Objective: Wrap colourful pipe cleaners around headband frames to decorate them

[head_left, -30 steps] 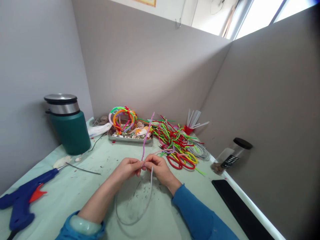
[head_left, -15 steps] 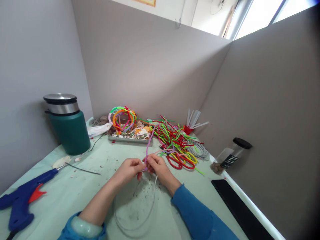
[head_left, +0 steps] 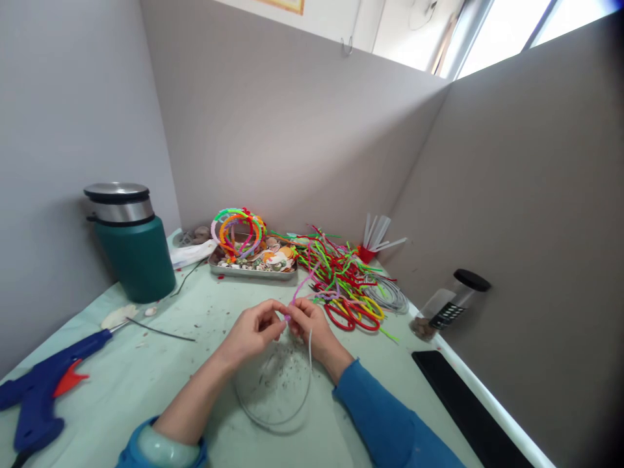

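My left hand (head_left: 254, 330) and my right hand (head_left: 311, 325) meet over the middle of the table, fingertips almost touching. Between them is a purple pipe cleaner (head_left: 303, 285), wound around a grey wire (head_left: 310, 370) at the fingertips. Its free end leans up and to the right, toward the pile behind. The wire hangs below in a wide loop, its upper part hidden by the fingers. My right thumb and finger pinch the wrapped spot. The left thumb and forefinger are closed at the left of the same spot, where the purple shows.
A metal tray (head_left: 253, 273) holds shells and colourful wrapped rings (head_left: 238, 234). Right of it lie heaped pipe cleaners (head_left: 336, 260), red-handled scissors (head_left: 353, 316) and coiled wire (head_left: 390, 294). A blue glue gun (head_left: 43, 383) and green bottle (head_left: 134, 257) stand left; a clear jar (head_left: 441, 311) right.
The pipe cleaner's free end has swung down to the right. The wire loop has risen and shifted slightly right. My left fingers have changed their hold near the wrapped spot.
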`<state>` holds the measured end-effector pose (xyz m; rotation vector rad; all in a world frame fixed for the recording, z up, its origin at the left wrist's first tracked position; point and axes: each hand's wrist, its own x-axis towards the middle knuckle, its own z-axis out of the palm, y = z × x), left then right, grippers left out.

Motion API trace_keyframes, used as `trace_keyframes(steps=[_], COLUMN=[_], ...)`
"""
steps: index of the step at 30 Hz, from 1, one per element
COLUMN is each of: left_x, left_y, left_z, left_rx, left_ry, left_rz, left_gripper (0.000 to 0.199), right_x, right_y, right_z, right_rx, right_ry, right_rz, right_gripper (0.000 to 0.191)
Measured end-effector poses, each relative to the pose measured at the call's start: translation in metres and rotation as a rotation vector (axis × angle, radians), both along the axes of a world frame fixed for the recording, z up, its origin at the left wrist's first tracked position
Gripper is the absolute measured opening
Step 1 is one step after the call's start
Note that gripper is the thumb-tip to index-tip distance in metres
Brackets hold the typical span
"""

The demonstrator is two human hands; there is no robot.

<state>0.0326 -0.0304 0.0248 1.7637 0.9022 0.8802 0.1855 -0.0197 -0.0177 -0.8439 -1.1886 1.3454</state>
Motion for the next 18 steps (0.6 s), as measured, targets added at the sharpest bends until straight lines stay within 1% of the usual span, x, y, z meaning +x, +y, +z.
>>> trace_keyframes(steps=[4,11,14,18], left_x=[0.000,-0.001,-0.003,-0.005], left_y=[0.001,0.006,0.010,0.013], left_z=[-0.001,-0.001,-0.003,-0.008], left_rx=[0.012,-0.086,-0.118,-0.132], left_ry=[0.008,-0.072,-0.062,-0.006], left_rz=[0.061,0.192,0.246,0.306], left_gripper=[0.026,0.028,0.030,0.030], right_x=[-0.001,0.001,0.002,0.003], right_y=[0.000,-0.001,-0.001,-0.001], right_z=[0.000,0.000,-0.001,0.000], right_rx=[-0.001,0.028,0.047,0.038], right_ry=[-0.011,-0.004,-0.034,-0.063], right_rz=[0.002,-0.038,-0.042,-0.014], right_gripper=[0.024,0.020,0.017,0.016])
